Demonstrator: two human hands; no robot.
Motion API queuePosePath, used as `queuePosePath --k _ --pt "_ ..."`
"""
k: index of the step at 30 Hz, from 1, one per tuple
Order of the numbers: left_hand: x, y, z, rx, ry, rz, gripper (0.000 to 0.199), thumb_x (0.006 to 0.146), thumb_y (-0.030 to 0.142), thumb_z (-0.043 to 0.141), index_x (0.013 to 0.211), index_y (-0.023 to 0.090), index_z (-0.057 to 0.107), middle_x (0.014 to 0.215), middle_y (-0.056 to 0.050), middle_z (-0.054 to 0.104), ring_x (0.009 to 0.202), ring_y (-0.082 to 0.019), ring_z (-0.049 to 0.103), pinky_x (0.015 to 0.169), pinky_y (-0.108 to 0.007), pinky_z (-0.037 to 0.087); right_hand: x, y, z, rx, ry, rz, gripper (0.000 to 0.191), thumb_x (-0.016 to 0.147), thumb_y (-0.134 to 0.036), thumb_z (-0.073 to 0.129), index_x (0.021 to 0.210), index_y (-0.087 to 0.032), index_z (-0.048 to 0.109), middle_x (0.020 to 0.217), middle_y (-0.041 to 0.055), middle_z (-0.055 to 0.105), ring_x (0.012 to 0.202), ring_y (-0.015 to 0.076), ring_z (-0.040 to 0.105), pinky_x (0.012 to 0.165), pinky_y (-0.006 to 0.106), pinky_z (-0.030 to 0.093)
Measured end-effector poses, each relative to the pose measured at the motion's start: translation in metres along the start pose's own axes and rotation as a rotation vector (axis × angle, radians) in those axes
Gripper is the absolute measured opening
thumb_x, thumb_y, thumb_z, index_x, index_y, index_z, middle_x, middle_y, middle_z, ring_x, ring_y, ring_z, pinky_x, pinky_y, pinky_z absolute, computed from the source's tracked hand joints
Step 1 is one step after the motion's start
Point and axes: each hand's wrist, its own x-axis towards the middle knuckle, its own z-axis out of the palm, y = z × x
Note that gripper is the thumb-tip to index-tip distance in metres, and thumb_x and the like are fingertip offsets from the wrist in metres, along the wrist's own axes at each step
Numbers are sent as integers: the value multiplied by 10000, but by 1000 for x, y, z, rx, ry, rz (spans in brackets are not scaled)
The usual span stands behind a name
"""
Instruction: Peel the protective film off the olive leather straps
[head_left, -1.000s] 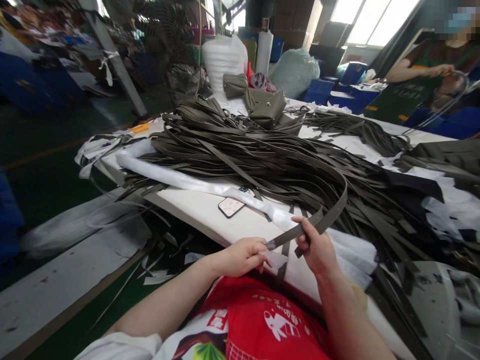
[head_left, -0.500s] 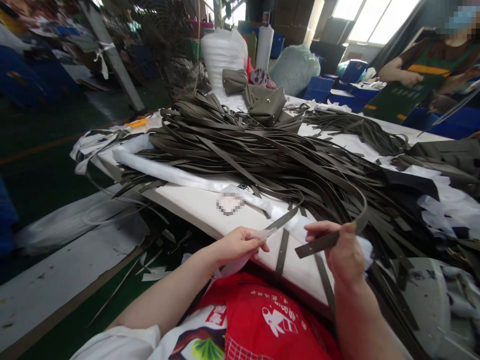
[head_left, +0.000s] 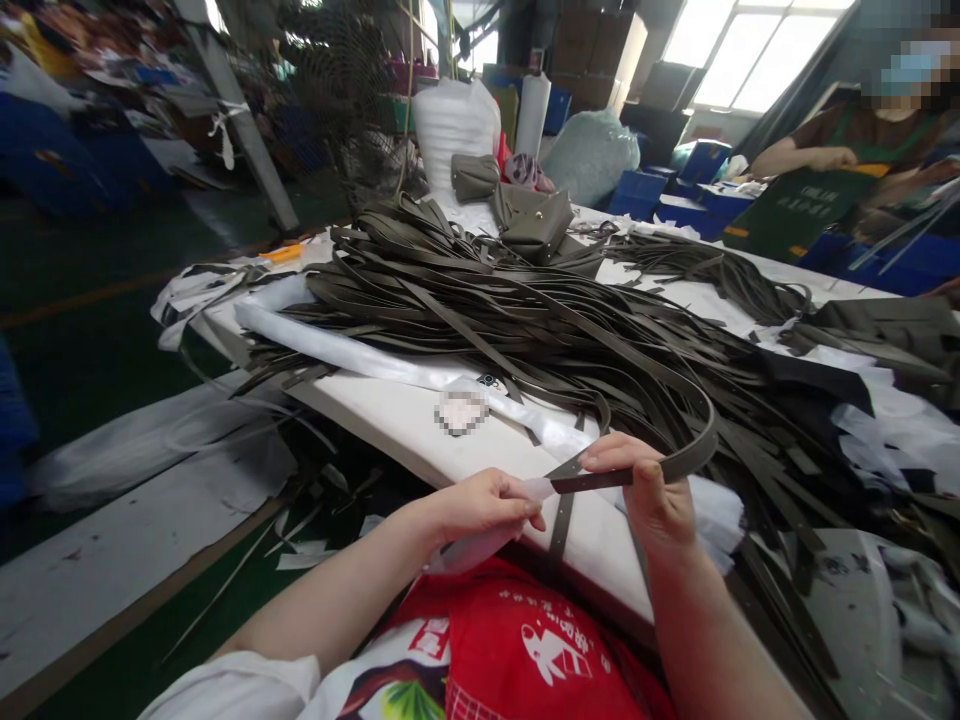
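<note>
My left hand (head_left: 491, 508) pinches a strip of translucent white plastic film (head_left: 480, 548), which hangs below the fingers toward the red apron. Between the fingers and thumb of my right hand (head_left: 664, 505) is a dark olive strap (head_left: 694, 450), its end pointing left. That end meets the film at my left fingertips; whether it goes inside cannot be made out. From my right hand the strap loops up and back to a large heap of similar straps (head_left: 480, 300) on the white table (head_left: 405, 425). A second strap end also lies close to the left fingertips.
A long white plastic strip (head_left: 345, 350) lies along the heap's near side. Dark bags (head_left: 536, 225) and a white foam roll (head_left: 457, 125) stand behind. Crumpled white film (head_left: 874, 420) is at the right. A co-worker (head_left: 847, 150) handles green cloth at the far right.
My right hand has moved left with the strap, bringing its end to the film at my left fingertips. The left hand has stayed nearly in place. The view has tilted slightly.
</note>
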Motion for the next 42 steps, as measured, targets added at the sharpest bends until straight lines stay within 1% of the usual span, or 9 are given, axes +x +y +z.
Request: queuePosePath --k 13,21,26,31,33,35,38,40,42 --pt "-2 10 2 40 -44 -13 450 823 545 660 895 108 741 736 -28 635 648 -125 542 672 -233 438 6 -2 2 -29 -80 -7 523 970 -586 428 808 -246 791 836 106 693 799 261 625 742 411 496" --pt "-6 21 0 145 -95 183 434 871 518 624 892 98 730 827 -62 641 720 -142 559 697 -247 445 6 8 3 -111 -271 -42 499 1029 -492 335 942 -279 779 992 78 718 953 262 631 889 435 459" --pt "-6 24 1 272 -54 191 464 938 542 506 981 120 693 733 -10 583 649 -119 536 644 -240 438 2 19 11 -323 -302 -74 548 1043 -501 232 1019 -323 750 1155 24 695 1165 262 566 1140 516 222" --pt "-3 17 9 277 30 222 648 986 608 294 980 96 692 687 -22 561 623 -123 526 634 -244 448 -5 27 27 -520 -364 -44 518 1045 -480 227 1115 -350 724 1335 -2 601 1365 272 388 1185 546 72" --pt "-3 16 10 307 117 242 647 1004 577 254 990 95 687 668 -16 540 616 -124 514 644 -246 451 -8 32 30 -503 -315 -3 439 1025 -500 323 1179 -331 698 1341 26 595 1361 292 388 1179 559 95" --pt "-5 17 9 424 198 281 563 1019 506 287 999 116 691 755 -34 570 696 -138 545 732 -263 467 -10 38 28 -353 -120 87 392 969 -525 478 1220 -289 666 1279 69 625 1264 300 486 1125 536 264" --pt "-8 21 6 604 212 322 393 1008 393 385 1066 157 695 961 -69 610 902 -181 583 877 -292 454 -10 46 23 -12 264 308 350 846 -495 686 1072 -228 681 958 57 686 850 217 622 749 341 505" --pt "-9 23 5 632 181 327 333 997 345 415 1113 171 673 1000 -69 615 949 -188 581 888 -288 454 -11 48 22 95 359 422 300 782 -470 760 879 -198 683 725 9 629 607 145 531 532 251 416" --pt "-8 23 6 613 156 315 313 1000 331 402 1077 167 658 931 -52 611 898 -177 578 840 -272 466 -13 47 24 92 282 485 302 751 -457 790 771 -178 675 629 -4 592 532 121 470 479 239 362"
